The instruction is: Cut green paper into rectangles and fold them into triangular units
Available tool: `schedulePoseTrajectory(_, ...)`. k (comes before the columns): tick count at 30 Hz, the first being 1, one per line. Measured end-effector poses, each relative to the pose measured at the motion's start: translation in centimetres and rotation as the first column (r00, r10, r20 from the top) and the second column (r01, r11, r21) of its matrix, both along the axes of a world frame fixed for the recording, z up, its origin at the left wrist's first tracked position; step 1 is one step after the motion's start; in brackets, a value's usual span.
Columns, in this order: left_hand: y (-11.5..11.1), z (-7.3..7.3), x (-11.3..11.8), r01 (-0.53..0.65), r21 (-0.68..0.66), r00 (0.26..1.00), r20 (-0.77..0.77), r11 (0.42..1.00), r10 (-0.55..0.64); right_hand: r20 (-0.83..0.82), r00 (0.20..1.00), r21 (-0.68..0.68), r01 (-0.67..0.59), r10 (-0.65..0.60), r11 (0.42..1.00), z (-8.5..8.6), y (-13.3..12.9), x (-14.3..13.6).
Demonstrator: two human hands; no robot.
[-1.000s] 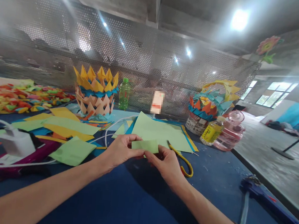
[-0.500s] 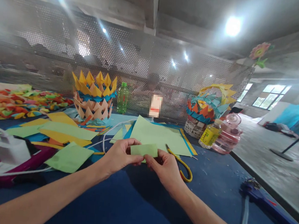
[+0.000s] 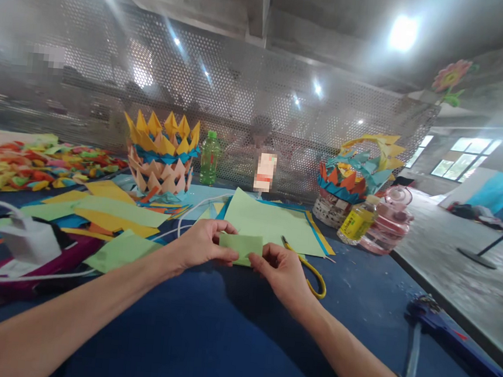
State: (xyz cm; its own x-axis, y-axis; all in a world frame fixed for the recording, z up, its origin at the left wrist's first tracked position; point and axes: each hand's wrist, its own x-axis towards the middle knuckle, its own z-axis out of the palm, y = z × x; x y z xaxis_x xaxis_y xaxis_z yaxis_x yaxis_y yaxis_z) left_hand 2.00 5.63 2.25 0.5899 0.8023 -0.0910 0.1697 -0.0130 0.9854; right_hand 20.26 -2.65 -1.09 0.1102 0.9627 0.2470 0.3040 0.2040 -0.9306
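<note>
Left hand point(image 3: 202, 244): thumb and fingers pinch the left end of a small light-green paper rectangle point(image 3: 242, 244). Right hand point(image 3: 283, 271): thumb and curled fingers pinch its lower right corner. Paper sits between both hands, in front of the person, at the near edge of the sheet stack; whether it touches the surface below, can't tell. Its lower edge looks doubled, so probably part-folded; crease not readable.

Just beyond: a stack of large sheets, light green on top point(image 3: 270, 220), blue and yellow edges showing. Yellow-handled scissors point(image 3: 315, 269) lie beside the right hand, not held. By the left forearm, a loose light-green paper square point(image 3: 118, 253), partly covered, lying flat; past it, yellow and green paper strips point(image 3: 120, 211).

Farther out on the dark blue tabletop point(image 3: 176, 346): a heap of small multicoloured folded paper pieces point(image 3: 37, 164) at far left; a yellow, blue and peach pointed paper basket point(image 3: 161, 160) and a handled paper basket point(image 3: 342, 187), both standing. Blue glue gun point(image 3: 462, 346) at right, untouched.

Progress, judged: many pieces look finished, both baskets well built up; the held piece seems midway, with the square and large sheets apparently unfolded.
</note>
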Motion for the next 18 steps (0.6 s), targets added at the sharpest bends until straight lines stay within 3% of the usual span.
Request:
schedulePoseTrajectory(11,0.2,0.17,-0.24,0.02,0.005,1.0,-0.02,1.0,-0.02,0.007,0.999,-0.007,-0.047,0.047,0.999,0.02,-0.17,-0.07)
schedulePoseTrajectory(18,-0.56,-0.6,0.22,0.082,0.032,0.995,-0.058,0.996,-0.08,-0.009,0.997,-0.005,-0.078,0.078,0.997,0.11,-0.4,-0.47)
